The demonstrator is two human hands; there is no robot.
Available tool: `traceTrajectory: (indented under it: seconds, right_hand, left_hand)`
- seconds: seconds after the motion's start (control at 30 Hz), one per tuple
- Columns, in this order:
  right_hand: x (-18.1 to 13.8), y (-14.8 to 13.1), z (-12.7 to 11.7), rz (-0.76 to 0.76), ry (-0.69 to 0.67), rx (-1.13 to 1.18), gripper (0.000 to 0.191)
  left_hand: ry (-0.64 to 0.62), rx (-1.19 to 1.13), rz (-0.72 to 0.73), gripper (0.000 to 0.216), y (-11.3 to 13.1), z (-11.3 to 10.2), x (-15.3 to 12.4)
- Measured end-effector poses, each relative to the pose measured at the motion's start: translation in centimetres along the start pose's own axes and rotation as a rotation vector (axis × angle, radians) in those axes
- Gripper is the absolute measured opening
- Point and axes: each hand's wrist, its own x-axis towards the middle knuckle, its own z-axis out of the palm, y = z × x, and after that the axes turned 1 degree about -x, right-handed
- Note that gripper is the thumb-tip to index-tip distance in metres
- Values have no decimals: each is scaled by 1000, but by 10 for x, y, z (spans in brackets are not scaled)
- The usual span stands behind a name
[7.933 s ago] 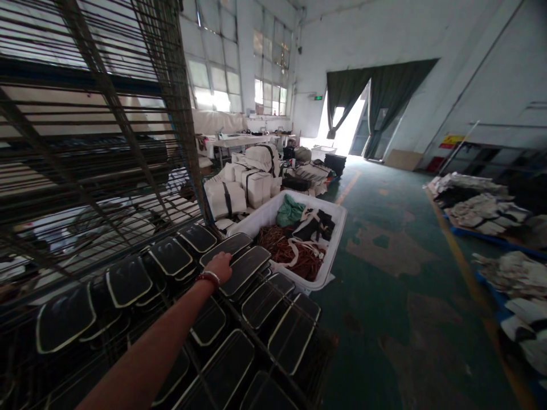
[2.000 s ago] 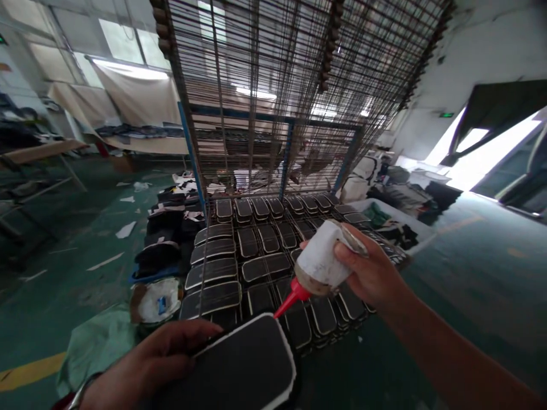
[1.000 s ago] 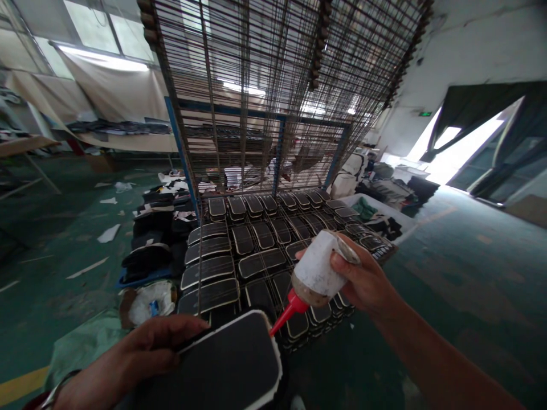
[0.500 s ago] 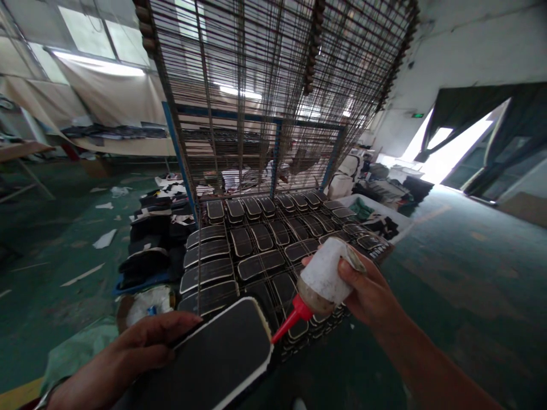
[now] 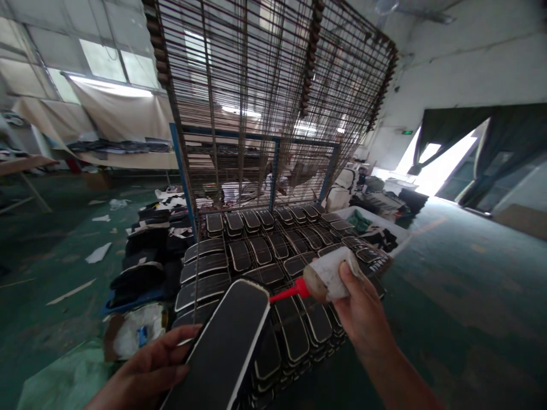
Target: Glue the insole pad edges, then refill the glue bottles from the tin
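My left hand [image 5: 149,364] grips the left edge of a long black panel [image 5: 226,341] with rounded corners and a pale rim; its near end runs out of view at the bottom. In my right hand [image 5: 363,307] lies a glue bottle [image 5: 331,276], whitish and stained, tipped nearly sideways with my fingers wrapped round it. Its red nozzle [image 5: 290,290] points left, and the tip meets the panel's rim at the far right corner. Beneath, similar black panels [image 5: 293,330] with pale rims lie in rows on a wire rack.
A raised wire-grid rack [image 5: 256,74] on a blue frame [image 5: 276,171] rises behind the panels. Left on the floor are stacked black pieces [image 5: 145,250], an opened bag [image 5: 143,330] and green sheeting [image 5: 64,376]. A white bin [image 5: 399,242] with cloth stands at the right.
The panel has turned so its far end points further away from me. The bottle has tipped closer to level, and its nozzle tip has moved up along with the panel's corner.
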Motion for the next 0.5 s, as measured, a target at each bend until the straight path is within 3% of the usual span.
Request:
traceTrajectory:
  seconds: [0.3, 0.5]
  right_hand:
    - [-15, 9, 6, 25, -12, -29, 27]
    - [-30, 14, 13, 52, -19, -71, 35]
  left_hand:
    - [5, -30, -16, 68, -3, -6, 2]
    - [-30, -67, -25, 50, 3, -4, 0]
